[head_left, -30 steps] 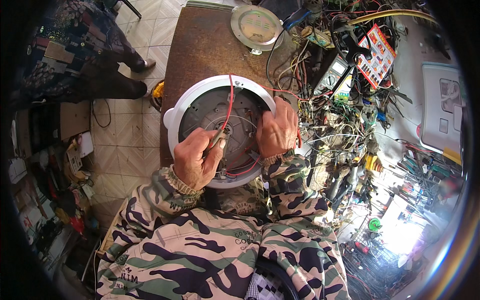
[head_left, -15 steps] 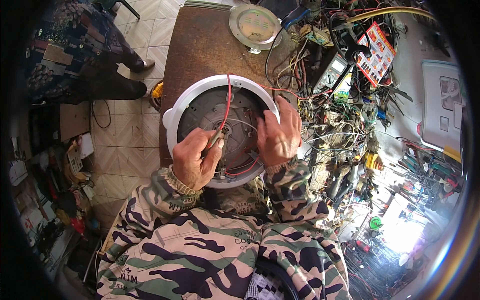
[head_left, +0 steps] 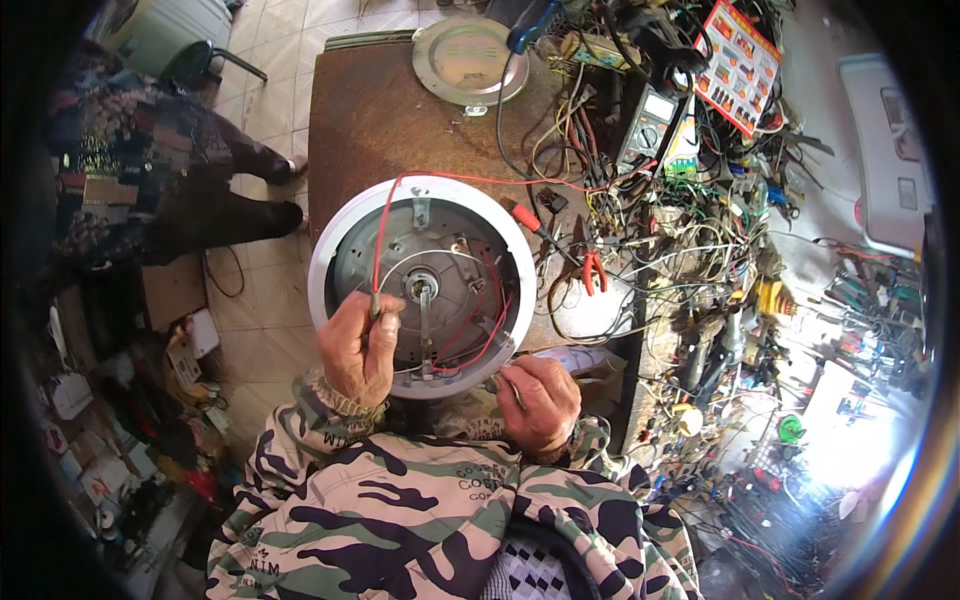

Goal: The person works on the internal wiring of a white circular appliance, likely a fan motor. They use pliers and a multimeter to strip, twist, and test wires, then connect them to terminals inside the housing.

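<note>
A round white appliance housing (head_left: 322, 265) lies before me with its metal interior exposed. Inside are a central metal ring, a straight metal bar, and thin red and white wires. My left hand (head_left: 362, 350) is over the housing's left side, thumb and fingers pinched on a red test lead (head_left: 378, 240) near its dull end. That lead arches over the far rim and runs right toward a multimeter (head_left: 650, 130). My right hand (head_left: 540, 400) is at the near right rim, its fingers curled and pressed together. What they hold, if anything, is hidden.
A round metal plate (head_left: 470, 60) lies at the table's far end. Right of the housing are red-handled pliers (head_left: 594, 272) and a red clip (head_left: 526, 217). Tangled wires and tools crowd the right side. Another person (head_left: 150, 190) stands at the far left.
My right hand has left the housing's right side and come down to its near right rim, uncovering the pliers. My left hand has moved from the centre toward the left rim, still pinching the lead.
</note>
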The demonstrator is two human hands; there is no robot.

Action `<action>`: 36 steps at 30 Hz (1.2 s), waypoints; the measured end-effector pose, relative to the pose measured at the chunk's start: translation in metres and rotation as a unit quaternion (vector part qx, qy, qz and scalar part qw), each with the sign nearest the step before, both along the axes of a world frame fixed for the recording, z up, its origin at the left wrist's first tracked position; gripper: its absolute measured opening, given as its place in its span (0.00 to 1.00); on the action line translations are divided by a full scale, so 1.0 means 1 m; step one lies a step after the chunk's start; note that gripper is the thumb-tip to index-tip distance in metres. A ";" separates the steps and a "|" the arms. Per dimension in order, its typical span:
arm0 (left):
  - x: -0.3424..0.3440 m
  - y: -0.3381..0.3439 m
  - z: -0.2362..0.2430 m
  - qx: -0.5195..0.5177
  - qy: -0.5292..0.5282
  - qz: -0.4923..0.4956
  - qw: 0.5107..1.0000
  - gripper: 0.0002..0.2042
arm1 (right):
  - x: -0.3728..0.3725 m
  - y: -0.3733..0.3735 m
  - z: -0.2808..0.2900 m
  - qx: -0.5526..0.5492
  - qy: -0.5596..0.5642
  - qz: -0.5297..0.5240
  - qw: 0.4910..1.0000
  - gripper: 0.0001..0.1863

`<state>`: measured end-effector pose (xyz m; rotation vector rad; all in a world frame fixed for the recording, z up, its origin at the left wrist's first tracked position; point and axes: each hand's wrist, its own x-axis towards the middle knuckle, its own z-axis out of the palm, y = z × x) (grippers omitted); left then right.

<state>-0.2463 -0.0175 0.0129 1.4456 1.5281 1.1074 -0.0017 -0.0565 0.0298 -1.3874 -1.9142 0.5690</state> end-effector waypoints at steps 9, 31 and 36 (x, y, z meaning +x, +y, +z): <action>0.003 0.000 0.002 -0.028 0.008 0.034 0.999 0.12 | 0.005 0.073 0.004 0.032 -0.098 0.003 0.995 0.15; 0.008 0.001 0.001 -0.028 0.006 0.072 0.997 0.07 | -0.021 0.111 -0.035 -0.007 -0.161 0.016 0.987 0.12; 0.009 0.002 0.003 -0.030 0.005 0.071 0.997 0.08 | -0.019 0.109 -0.030 -0.014 -0.132 0.017 0.991 0.13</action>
